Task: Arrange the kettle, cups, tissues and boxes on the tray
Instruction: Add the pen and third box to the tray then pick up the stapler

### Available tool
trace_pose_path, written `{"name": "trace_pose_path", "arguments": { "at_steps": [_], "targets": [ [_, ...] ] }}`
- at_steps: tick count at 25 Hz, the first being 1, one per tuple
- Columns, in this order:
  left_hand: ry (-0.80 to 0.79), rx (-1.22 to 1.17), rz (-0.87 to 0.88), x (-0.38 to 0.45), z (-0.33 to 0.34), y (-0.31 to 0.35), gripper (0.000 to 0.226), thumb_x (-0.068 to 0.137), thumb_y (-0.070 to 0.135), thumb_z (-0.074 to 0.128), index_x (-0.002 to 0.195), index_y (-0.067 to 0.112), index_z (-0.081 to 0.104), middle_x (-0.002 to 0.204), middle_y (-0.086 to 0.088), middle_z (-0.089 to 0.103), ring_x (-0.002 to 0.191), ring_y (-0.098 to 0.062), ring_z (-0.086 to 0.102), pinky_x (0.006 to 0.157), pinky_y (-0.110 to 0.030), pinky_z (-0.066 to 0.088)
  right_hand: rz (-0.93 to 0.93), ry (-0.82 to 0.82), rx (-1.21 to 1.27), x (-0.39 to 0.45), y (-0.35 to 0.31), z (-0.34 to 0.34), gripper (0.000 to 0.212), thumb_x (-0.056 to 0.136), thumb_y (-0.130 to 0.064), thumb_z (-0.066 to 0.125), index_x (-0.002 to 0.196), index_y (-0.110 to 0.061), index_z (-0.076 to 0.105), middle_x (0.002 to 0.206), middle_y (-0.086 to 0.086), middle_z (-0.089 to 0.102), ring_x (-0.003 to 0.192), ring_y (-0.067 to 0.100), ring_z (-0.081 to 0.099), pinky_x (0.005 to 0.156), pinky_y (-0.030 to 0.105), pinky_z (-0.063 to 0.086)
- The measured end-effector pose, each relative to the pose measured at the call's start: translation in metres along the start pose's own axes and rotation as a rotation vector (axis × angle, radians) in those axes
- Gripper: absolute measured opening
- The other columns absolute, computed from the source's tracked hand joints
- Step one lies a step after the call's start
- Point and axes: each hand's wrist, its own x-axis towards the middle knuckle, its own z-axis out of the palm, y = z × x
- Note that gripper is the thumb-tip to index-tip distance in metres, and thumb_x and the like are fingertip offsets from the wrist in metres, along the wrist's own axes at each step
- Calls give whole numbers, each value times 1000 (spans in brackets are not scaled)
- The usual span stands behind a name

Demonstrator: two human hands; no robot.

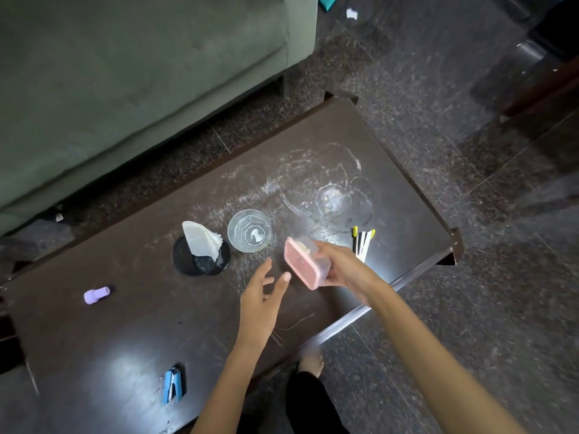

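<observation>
right hand (340, 267) carries a pink-lidded box (305, 264) over the table (125, 324).
its fingers clamp the box, tilted on edge in the air, likely in transit to a spot. the left hand (261, 296) hovers beside it, fingers spread and empty, probably ready to steady it. glass (249, 230) and tissue (202, 239) in its black holder (188, 261) stand just beyond; no tray shows.

A dark brown table (131, 324) stands on a speckled dark floor (438, 104). A green sofa (125, 73) sits behind it. On the table lie a small purple bottle (96, 295), a blue stapler (173, 385), and some pens with yellow caps (362, 241).
</observation>
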Motion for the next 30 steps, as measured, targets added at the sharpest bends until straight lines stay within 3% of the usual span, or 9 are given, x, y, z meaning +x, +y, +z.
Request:
{"name": "trace_pose_path", "arguments": {
  "at_steps": [2,5,8,10,13,16,21,25,30],
  "targets": [
    [-67,-128,-43,2,-3,3,49,87,28,64,133,19,51,124,10,59,110,-6,59,87,-17,45,24,-62,12,-12,8,2,27,87,-30,42,100,-22,64,97,8,66,84,19,62,80,36,53],
    [-159,-242,-43,5,-8,11,26,85,19,67,111,14,67,102,1,74,97,-11,68,84,-28,53,61,-74,-45,-21,9,10,34,90,-41,37,94,-17,61,91,10,66,79,20,63,72,31,52],
    [-13,-233,-94,7,-13,11,30,79,22,74,105,7,69,92,-4,75,87,-14,70,72,-23,55,33,-33,-98,-22,13,20,51,94,-58,27,100,-24,65,93,8,73,81,24,71,63,29,56],
    [56,-227,-113,7,-15,8,31,77,23,76,102,6,70,89,-5,74,84,-13,70,69,-22,54,-37,147,-199,-19,21,27,55,91,-62,34,101,-19,66,92,9,73,81,22,71,62,33,59],
    [113,-240,-148,3,-17,6,29,76,23,77,101,9,69,89,-5,73,83,-14,70,71,-24,56,-204,572,-510,-14,34,23,36,93,-43,49,85,-12,65,83,7,71,74,24,68,69,37,57],
    [130,-271,-161,-3,-16,5,24,77,21,76,98,16,66,88,-2,72,82,-10,69,61,-15,54,-285,803,-874,-3,37,14,16,92,-21,53,101,-13,62,111,6,59,96,27,59,73,36,50],
    [118,-274,-199,-10,-7,8,25,77,20,76,98,14,65,89,-2,72,82,-11,68,56,-12,53,-225,916,-1048,31,48,-14,44,88,-9,58,130,-11,46,144,19,31,128,36,35,91,45,50],
    [84,-316,-204,-15,-7,4,29,79,20,74,103,7,65,90,-5,73,82,-13,69,60,-16,53,-82,872,-1079,36,57,-20,36,87,4,53,120,-11,50,141,15,27,103,32,49,70,39,52],
    [81,-351,-220,-29,-25,-11,35,80,22,74,109,4,65,94,-8,73,87,-16,69,68,-22,53,-156,776,-970,34,66,-21,39,83,5,49,115,-13,63,129,14,44,104,34,51,78,38,49]
  ]
}}
